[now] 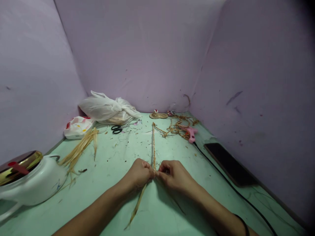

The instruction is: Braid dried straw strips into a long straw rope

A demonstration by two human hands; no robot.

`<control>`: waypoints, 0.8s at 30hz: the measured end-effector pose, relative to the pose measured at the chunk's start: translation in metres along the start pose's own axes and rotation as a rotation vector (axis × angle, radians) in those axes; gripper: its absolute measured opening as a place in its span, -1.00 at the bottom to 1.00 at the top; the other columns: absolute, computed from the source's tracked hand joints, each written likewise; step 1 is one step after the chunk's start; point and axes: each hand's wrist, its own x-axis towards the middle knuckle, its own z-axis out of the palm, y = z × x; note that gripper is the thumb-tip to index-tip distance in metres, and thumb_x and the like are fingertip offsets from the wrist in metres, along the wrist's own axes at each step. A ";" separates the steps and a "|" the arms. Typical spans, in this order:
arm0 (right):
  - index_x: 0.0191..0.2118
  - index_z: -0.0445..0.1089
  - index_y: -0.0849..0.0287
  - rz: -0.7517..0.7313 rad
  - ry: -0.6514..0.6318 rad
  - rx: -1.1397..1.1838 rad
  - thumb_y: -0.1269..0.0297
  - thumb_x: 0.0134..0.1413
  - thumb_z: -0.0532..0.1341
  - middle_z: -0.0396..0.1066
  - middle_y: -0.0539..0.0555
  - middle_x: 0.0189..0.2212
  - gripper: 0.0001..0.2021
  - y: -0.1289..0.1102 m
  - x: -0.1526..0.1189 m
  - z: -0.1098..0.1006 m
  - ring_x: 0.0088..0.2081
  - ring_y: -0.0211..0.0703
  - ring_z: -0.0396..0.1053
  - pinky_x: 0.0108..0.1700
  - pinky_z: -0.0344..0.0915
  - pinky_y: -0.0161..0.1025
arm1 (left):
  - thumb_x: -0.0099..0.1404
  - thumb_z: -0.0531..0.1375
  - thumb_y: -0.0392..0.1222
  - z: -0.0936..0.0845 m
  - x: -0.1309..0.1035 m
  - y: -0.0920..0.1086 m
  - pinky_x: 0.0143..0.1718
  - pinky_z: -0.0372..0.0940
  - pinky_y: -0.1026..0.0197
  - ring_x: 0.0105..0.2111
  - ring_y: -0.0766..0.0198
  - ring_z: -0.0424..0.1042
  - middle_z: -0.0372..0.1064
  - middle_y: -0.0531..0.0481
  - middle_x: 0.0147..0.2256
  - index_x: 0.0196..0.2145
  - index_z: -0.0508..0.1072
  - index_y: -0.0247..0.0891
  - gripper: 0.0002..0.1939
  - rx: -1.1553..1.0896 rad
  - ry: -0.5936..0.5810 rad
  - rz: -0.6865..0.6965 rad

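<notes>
Where the left hand [139,173] and the right hand [175,174] meet at the near end of the straw braid [154,146], both are pinched closed on it, neither one nearer; its long axis runs straight toward the far edge of the green table [115,150], and lilac walls [152,59] stand at three sides.
</notes>
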 end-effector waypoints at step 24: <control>-0.42 0.28 0.26 0.357 -0.106 0.858 0.28 -0.16 0.20 0.37 0.08 -0.48 -0.84 -0.009 0.003 -0.023 -0.50 -0.31 0.31 -0.41 0.25 -0.32 | -0.24 0.15 -0.32 -0.003 -0.004 0.007 -0.73 -0.26 0.36 -0.81 0.54 -0.10 0.04 0.15 -0.85 -0.73 0.29 -0.35 -0.94 -0.199 -0.072 -0.097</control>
